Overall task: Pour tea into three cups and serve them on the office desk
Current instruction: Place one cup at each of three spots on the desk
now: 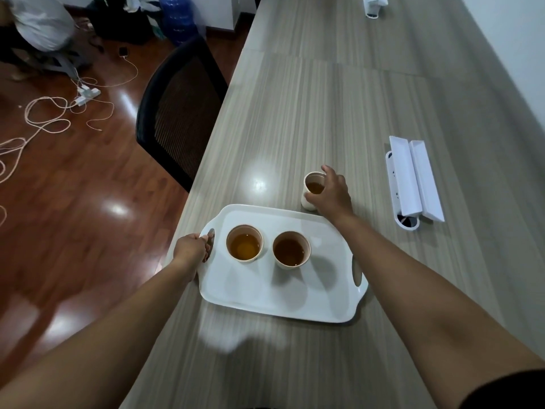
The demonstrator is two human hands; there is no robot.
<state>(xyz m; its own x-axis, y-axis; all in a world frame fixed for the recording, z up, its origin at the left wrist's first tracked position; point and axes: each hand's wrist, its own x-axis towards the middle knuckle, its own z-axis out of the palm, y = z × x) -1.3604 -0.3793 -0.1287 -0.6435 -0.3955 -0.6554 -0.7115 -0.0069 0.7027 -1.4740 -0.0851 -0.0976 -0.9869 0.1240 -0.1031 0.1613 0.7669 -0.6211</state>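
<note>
Head view, catalogued from left to right.

One glossy reddish-brown wooden floor (73, 202) carried loose pale cables (47, 125) and white power strips (87, 94), their number too tangled to count. One person in pale clothing (41, 22) sat at the upper left, blurred. Blue plastic water bottles (177, 19) stood behind; their number could not be told.

One black mesh-backed office chair (180, 113) stood against the desk's left edge.

One long grey wood-grain office desk (324, 98) filled the middle and right.

One left hand (191, 249) gripped the left handle (211, 234) of the tray, fingers curled round it.

One white rectangular plastic tray (265, 293) lay flat on the desk near its left edge, and its right handle slot (356, 271) was free.

Three pale paper cups held amber tea. The first cup (244, 229) and second cup (292, 234) stood upright side by side on the tray, close but apart. The third cup (306, 202) stood upright on the desk, just beyond the tray's far right corner.

One right hand (333, 193) held the third cup from its right side, thumb and fingers curled round it.

Two white cable-port covers were set into the desk, one open (413, 178) to the right of the third cup and well apart from it, one (373, 5) at the far end.
</note>
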